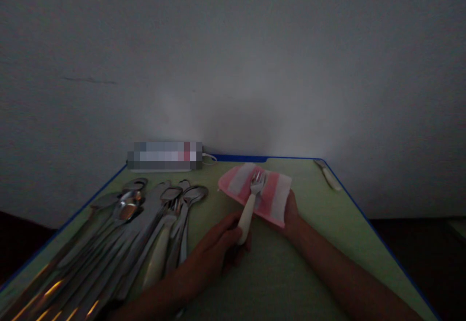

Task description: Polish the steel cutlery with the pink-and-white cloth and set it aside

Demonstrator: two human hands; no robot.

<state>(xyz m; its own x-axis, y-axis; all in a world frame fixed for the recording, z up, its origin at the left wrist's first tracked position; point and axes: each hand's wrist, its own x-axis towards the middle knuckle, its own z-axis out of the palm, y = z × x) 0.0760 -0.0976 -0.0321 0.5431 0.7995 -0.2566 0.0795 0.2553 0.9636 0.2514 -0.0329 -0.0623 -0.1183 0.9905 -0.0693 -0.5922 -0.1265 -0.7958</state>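
My left hand [218, 245] is closed around the white handle of a fork [250, 203], whose metal tines rest on a pink and white striped cloth [271, 192]. My right hand [291, 211] sits under the cloth's near right edge and holds it; most of its fingers are hidden by the fabric. Both hands are at the middle of a pale green table [313, 243] with a blue rim.
A large pile of spoons and other cutlery [124, 233] covers the table's left side. A single white-handled piece of cutlery [328, 175] lies at the far right corner. A long flat box [163, 157] sits against the white wall at the back.
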